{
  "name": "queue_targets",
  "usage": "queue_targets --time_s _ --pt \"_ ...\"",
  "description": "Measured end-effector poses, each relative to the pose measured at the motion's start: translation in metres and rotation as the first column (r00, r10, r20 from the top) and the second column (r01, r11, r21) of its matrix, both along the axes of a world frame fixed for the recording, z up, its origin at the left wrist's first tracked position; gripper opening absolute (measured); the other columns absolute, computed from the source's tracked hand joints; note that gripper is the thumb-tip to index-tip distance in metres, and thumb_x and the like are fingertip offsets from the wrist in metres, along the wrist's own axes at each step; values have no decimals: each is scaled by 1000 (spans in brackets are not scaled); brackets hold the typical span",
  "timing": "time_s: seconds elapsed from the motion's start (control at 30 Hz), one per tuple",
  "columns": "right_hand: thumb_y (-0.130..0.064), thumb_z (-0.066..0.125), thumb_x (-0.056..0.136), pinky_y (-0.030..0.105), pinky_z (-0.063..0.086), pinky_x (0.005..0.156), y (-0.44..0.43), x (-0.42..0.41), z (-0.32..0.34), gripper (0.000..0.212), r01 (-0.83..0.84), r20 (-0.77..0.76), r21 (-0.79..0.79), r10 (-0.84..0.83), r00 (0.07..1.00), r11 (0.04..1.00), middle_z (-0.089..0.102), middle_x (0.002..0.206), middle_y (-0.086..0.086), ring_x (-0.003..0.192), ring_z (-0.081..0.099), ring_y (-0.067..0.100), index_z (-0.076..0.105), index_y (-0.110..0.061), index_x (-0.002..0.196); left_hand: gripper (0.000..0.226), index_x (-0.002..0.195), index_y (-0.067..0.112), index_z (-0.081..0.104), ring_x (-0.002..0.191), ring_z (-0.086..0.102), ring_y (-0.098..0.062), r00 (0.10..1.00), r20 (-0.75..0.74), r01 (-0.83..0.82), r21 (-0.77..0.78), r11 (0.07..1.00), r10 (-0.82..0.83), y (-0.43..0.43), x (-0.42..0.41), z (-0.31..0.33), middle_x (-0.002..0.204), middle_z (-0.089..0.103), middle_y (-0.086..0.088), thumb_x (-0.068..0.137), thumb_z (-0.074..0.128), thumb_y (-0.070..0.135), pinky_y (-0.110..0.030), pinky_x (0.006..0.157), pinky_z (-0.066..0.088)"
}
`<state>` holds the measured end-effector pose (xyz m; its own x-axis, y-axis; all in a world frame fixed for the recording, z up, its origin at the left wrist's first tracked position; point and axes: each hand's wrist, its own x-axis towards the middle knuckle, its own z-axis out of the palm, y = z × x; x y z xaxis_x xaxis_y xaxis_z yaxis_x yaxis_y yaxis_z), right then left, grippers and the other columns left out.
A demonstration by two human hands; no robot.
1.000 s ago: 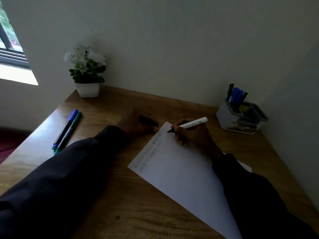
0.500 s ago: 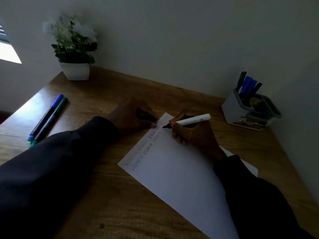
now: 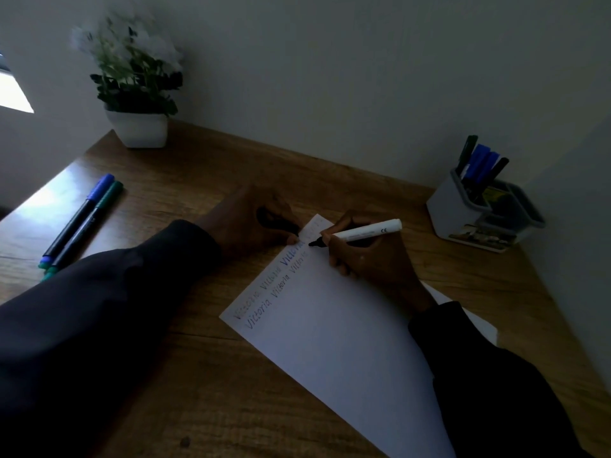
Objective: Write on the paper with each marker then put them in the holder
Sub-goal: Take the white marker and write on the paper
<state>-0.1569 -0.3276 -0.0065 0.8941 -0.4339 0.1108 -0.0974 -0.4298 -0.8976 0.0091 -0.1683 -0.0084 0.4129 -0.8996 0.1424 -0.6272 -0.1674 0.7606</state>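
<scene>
Paper (image 3: 330,342) lies at a slant on the wooden table (image 3: 205,391), mid-frame, w/ two rows of handwriting along its upper-left edge. The word reads approx. "Victoria", repeated in diff. colours, and some of it is too faint to read. Right hand (image 3: 370,262) rests on the sheet near its far corner, fingers curled round an uncapped white marker (image 3: 363,232). Its black tip points down at the end of the second row, touching or just above the sheet, can't tell which. Left hand (image 3: 244,223) sits on the table just beside that same corner, fingertips at the paper's edge, fingers closed on a small dark cap (image 3: 276,223). Both arms are in dark sleeves (image 3: 82,342). Holder (image 3: 446,209), a pale box w/ dark-rimmed compartments, stands at the far right of the table near the wall (image 3: 330,77), well apart from the hands. Several markers (image 3: 479,160) stick up from its rear compartment, tilted, w/ blue, green and black caps. On the left of the table a blue marker (image 3: 79,216) and a green marker (image 3: 91,226) lie side by side, touching, both dark-barrelled and well apart from the paper. Plant (image 3: 132,77) w/ white flowers, in a white pot, sits at the far-left corner by the wall.
</scene>
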Motion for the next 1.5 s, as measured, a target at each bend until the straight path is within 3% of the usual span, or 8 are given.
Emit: queue_targets --time_s 0.23,0.5,0.67,0.83,1.1,1.23,1.5 --pt "-5 75 87 18 51 45 -2 -3 -1 12 42 8 24 -42 999 999 69 59 -4 48 62 5 68 -9 78 20 95 37 68 92 58 3 1000 -29 1 10 1000 0 1 0 0 101 59 19 81 75 24 -6 68 48" --pt "-11 72 91 13 46 42 -1 1 -3 18 40 5 8 -40 999 999 67 55 -5 44 60 4 67 -16 74 20 99 30 73 92 58 2 1000 6 -18 16 1000 18 -1 1 -2 102 60 18 80 75 26 -9 69 47" --pt "-10 70 92 21 47 39 -4 0 -6 13 62 66 30 -64 996 998 68 60 7 43 60 13 68 -2 82 21 99 28 74 91 57 7 1000 11 -20 6 1000 20 -2 2 -4 101 61 18 79 77 26 -4 69 46" --pt "-11 72 90 20 47 39 -6 0 -6 13 62 35 14 -62 997 998 69 60 5 43 60 12 68 -9 78 21 100 28 73 93 59 2 1000 18 -16 15 1000 16 -2 3 -4 102 60 18 79 76 27 -10 71 49" --pt "-14 71 92 23 49 40 -6 1 -7 11 52 43 -11 -52 998 999 70 63 7 46 62 13 69 -13 81 21 101 27 73 92 58 5 1000 25 -14 19 1000 14 -2 2 -4 103 60 17 80 75 25 -6 70 48" --pt "-13 71 92 27 49 39 -8 1 -9 12 74 87 -11 -73 994 997 70 63 10 47 63 18 68 -6 83 19 99 26 73 91 56 11 1000 -2 -3 18 1000 3 -2 1 -2 101 60 17 80 75 25 -1 70 45" --pt "-13 72 90 24 47 38 -10 2 -10 17 103 33 3 -103 994 995 69 59 5 43 61 13 67 -15 74 20 99 29 73 94 58 1 1000 11 -28 22 999 28 -3 2 -4 103 60 18 79 76 28 -11 71 46"
